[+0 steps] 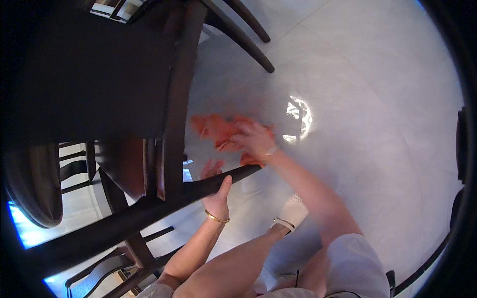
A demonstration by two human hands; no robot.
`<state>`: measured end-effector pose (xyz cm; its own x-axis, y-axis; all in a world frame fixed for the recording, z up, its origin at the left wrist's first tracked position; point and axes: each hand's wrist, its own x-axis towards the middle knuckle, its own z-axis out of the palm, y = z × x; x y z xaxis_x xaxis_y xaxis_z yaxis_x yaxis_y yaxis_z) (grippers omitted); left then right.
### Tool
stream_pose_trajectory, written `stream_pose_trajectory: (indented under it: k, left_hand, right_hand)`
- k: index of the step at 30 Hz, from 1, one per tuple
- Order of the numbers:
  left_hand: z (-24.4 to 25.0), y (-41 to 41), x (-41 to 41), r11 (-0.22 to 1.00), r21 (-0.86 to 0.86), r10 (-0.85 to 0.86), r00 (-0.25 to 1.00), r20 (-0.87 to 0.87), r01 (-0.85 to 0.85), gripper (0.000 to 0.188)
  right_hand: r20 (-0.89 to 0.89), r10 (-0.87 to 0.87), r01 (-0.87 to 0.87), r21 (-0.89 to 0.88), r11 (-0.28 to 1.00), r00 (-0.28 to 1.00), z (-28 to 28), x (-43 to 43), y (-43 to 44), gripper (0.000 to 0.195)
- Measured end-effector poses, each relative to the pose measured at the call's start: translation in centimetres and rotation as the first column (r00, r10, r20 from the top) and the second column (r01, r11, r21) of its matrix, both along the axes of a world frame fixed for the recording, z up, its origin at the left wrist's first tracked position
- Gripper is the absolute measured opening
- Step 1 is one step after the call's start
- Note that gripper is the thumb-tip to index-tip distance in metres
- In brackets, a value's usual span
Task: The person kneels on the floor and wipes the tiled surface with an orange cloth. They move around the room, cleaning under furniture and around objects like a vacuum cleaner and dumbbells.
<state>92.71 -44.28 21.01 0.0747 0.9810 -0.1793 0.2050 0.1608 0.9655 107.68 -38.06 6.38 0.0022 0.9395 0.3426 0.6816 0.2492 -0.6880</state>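
Observation:
A dark wooden chair leg slants across the view up to its tip. My left hand grips this leg near its far end, the thumb lying on top. An orange-red cloth, blurred by motion, hangs above the floor just beyond the tip. In my right hand is the cloth, with part of it touching the leg's end. The finger positions of the right hand are blurred.
The chair's dark frame and seat fill the left. Two more wooden legs reach in at the top. My shoe stands on the grey floor. Other chairs stand lower left.

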Motion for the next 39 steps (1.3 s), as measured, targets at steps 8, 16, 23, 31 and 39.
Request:
stream_pose_trajectory:
  k: [8,16,23,31,39]
  left_hand:
    - [0.7,0.5,0.0,0.993,0.019,-0.114,0.993,-0.019,0.114,0.018]
    - [1.5,1.2,0.6,0.996,0.021,-0.085,0.995,0.050,0.084,0.017]
    - [0.6,0.7,0.7,0.991,0.114,0.068,0.997,0.045,-0.073,0.013]
    - [-0.8,0.7,0.5,0.998,0.061,0.026,0.998,0.058,-0.030,0.011]
    - [-2.1,-2.8,3.1,0.840,-0.530,0.131,0.991,-0.011,-0.117,0.040]
  right_hand:
    - [0.181,-0.015,0.019,-0.023,1.000,0.983,-4.1,2.9,-1.2,0.021]
    - [0.505,-0.798,0.921,0.017,0.390,0.329,-4.7,41.5,-16.3,0.028]
    - [0.197,-0.693,0.678,0.147,0.720,0.693,2.9,26.4,-12.7,0.026]
    - [0.227,0.061,-0.048,-0.061,0.997,0.972,-3.0,2.6,-8.1,0.026]
    - [0.549,-0.585,0.656,0.087,0.750,0.597,-5.4,28.2,-9.2,0.020]
